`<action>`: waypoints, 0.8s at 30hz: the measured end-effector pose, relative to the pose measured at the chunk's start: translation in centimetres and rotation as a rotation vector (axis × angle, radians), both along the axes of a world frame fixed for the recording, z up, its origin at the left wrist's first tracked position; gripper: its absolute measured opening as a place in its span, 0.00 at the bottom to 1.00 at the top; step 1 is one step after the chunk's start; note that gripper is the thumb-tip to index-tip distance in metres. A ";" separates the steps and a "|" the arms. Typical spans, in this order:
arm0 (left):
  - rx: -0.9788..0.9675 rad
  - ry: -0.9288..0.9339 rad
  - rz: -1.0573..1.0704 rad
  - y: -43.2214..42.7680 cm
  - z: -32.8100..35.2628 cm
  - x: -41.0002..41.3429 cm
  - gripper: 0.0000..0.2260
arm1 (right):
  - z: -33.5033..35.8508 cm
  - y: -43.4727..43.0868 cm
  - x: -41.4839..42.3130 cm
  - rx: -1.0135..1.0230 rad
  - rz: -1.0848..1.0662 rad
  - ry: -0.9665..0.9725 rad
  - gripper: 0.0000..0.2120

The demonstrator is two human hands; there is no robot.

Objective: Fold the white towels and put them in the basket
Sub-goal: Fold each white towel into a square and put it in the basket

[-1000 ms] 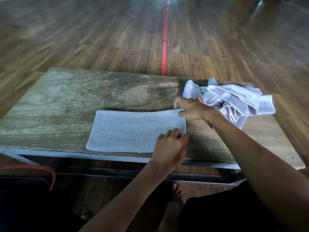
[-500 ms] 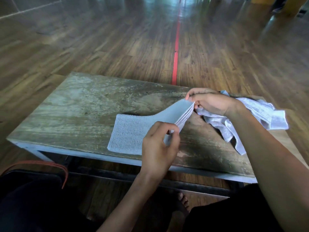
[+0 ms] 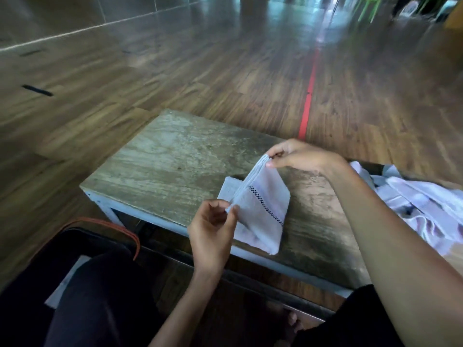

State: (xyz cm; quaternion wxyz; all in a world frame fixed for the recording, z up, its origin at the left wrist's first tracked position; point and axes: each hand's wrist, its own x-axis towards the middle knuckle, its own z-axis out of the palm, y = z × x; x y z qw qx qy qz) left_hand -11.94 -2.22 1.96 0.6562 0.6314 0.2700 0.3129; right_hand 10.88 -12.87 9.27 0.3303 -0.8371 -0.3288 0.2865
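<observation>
A white towel (image 3: 263,211) with a dark checked stripe is folded over on itself near the front edge of the wooden table (image 3: 170,161). My left hand (image 3: 213,231) pinches its near corner. My right hand (image 3: 298,156) pinches the far corner and holds that edge up off the table. The towel's lower part still rests on the table. A heap of unfolded white towels (image 3: 421,204) lies at the table's right end. A dark basket (image 3: 50,271) with an orange rim sits on the floor at my lower left, with something white inside it.
The table has a pale painted metal frame (image 3: 150,219) and a lower rail. Wooden floor with a red line (image 3: 309,96) stretches beyond it. My dark-clothed legs and a bare foot (image 3: 293,321) are under the table's near side.
Both hands have lifted the towel's right end and carried it left over the rest, so the long strip is now a shorter folded stack. The view has swung to the left.
</observation>
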 end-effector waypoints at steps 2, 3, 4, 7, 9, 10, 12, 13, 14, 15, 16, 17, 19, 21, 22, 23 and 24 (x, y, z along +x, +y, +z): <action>-0.032 0.065 0.038 1.2 -1.3 -0.1 0.06 | -1.2 1.8 0.0 -0.038 0.036 -0.021 0.08; -0.023 0.099 0.044 1.7 -1.8 -0.1 0.06 | -1.9 2.5 0.0 -0.049 0.048 -0.018 0.08; -0.005 0.128 0.043 2.1 -2.3 -0.2 0.06 | -2.7 3.2 0.0 -0.064 0.056 -0.015 0.08; 0.064 0.201 0.010 2.9 -3.4 -0.5 0.06 | -5.2 4.5 0.2 -0.104 0.076 -0.044 0.06; 0.096 0.230 -0.032 3.2 -3.9 -0.8 0.05 | -6.4 5.2 0.0 -0.103 0.070 -0.060 0.06; 0.106 0.243 -0.044 3.2 -4.1 -0.9 0.05 | -6.8 5.5 -0.1 -0.103 0.070 -0.067 0.06; 0.114 0.265 -0.046 3.4 -4.3 -0.9 0.06 | -7.4 6.1 -0.3 -0.109 0.067 -0.076 0.03; 0.113 0.274 -0.041 3.4 -4.3 -0.8 0.07 | -7.6 6.3 -0.4 -0.110 0.058 -0.076 0.02; 0.111 0.280 -0.035 3.5 -4.3 -0.8 0.09 | -7.8 6.5 -0.5 -0.105 0.046 -0.074 0.01; 0.109 0.284 -0.031 3.6 -4.4 -0.7 0.10 | -7.9 6.7 -0.5 -0.095 0.027 -0.072 0.01; 0.107 0.289 -0.032 3.7 -4.4 -0.7 0.11 | -7.9 6.8 -0.6 -0.084 0.010 -0.070 0.02; 0.104 0.298 -0.037 3.8 -4.4 -0.7 0.10 | -8.0 6.9 -0.7 -0.073 -0.001 -0.063 0.03; 0.105 0.318 -0.051 4.2 -4.4 -0.8 0.08 | -8.2 7.0 -0.8 -0.059 -0.020 -0.059 0.04; 0.118 0.309 -0.055 4.6 -4.6 -1.0 0.05 | -8.6 7.0 -0.7 -0.057 -0.042 -0.085 0.05; 0.126 0.302 -0.048 4.8 -4.7 -1.0 0.05 | -8.6 7.0 -0.7 -0.055 -0.048 -0.097 0.05; 0.134 0.298 -0.038 4.9 -4.7 -1.0 0.04 | -8.7 7.0 -0.6 -0.054 -0.051 -0.103 0.05; 0.147 0.300 -0.028 5.1 -4.8 -1.0 0.04 | -8.6 7.0 -0.5 -0.044 -0.052 -0.103 0.05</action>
